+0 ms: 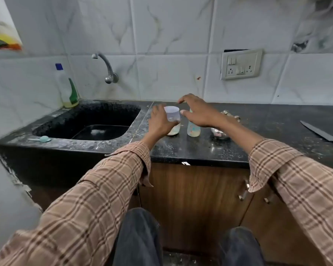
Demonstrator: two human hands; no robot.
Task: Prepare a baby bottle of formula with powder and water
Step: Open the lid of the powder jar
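Note:
Two clear baby bottles stand side by side on the black counter point(190, 150). The left bottle point(173, 120) has a pale cap on top and whitish contents at its bottom; my left hand point(159, 121) is wrapped around it. The right bottle point(193, 129) has a printed pattern, and its top is hidden under my right hand point(198, 110), which hovers over it with fingers spread, thumb near the left bottle's cap. A light blue scoop point(43, 139) lies on the sink's front rim.
A black sink point(46, 125) lies to the left, with a tap point(107, 68) above it and a dish-soap bottle point(67, 87) in the corner. A shiny steel container point(219, 133) stands right of the bottles. A knife point(321, 133) lies at far right. A socket plate point(241, 64) is on the wall.

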